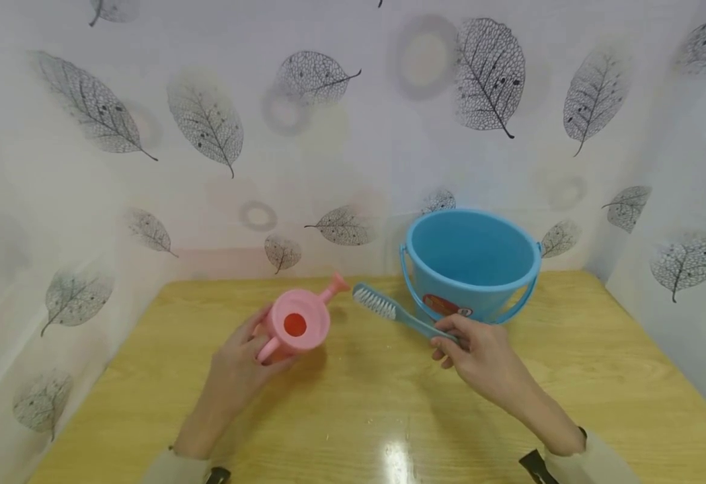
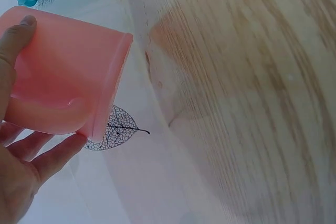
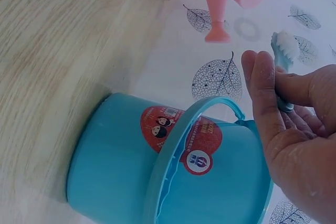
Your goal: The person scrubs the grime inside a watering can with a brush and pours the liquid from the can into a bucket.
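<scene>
Watering can (image 1: 312, 316) gripped in left hand (image 1: 238, 363), brush (image 1: 404, 317) pinched in right hand (image 1: 486, 353); go easy, gap's hard to judge.

In the head view, the watering can (image 1: 312, 321) is left of centre, the bucket (image 1: 491, 302) right of centre on the table (image 1: 359, 403), the brush head (image 1: 377, 302) between them.

Pink watering can (image 1: 312, 321): hand-held, spout pointing rightward. Blue-grey brush (image 1: 406, 318), white-bristled: hand-held to its right, slanted, bristled end leftward.
</scene>
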`<state>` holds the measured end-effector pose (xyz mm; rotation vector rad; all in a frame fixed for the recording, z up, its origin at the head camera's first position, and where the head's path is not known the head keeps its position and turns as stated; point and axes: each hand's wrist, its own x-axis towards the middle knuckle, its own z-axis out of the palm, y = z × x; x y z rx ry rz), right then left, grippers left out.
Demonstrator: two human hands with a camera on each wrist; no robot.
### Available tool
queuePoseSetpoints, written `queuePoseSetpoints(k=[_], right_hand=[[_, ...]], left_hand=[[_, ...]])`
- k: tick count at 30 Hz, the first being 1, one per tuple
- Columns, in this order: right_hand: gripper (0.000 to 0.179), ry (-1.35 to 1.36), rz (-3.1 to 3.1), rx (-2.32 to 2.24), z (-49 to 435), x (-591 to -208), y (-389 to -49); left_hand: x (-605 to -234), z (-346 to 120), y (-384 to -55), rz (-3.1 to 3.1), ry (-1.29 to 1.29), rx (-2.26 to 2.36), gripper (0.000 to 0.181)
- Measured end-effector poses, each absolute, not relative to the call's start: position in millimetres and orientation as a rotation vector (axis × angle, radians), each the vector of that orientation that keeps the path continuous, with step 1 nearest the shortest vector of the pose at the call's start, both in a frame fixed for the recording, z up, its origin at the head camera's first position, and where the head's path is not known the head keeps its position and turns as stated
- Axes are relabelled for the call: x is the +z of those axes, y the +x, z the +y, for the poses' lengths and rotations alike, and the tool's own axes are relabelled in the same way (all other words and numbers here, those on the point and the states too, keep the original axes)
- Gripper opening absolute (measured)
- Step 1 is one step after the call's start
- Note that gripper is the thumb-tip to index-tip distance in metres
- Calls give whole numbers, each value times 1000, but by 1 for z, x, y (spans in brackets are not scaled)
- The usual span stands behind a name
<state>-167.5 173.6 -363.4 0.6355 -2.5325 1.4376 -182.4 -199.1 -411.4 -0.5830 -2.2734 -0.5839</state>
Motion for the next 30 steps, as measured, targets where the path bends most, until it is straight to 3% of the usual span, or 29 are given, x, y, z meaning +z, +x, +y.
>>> queuePoseSetpoints(k=[10,30], right_hand=[[15,747,-2416,1318,172,-363,-165],[23,931,-2247,1004,159,-365,-170]], left_hand=[[-414,-192,-185,-2230,-642,-539,40],[-409,-179,-181,-2256,-725,-492,40]])
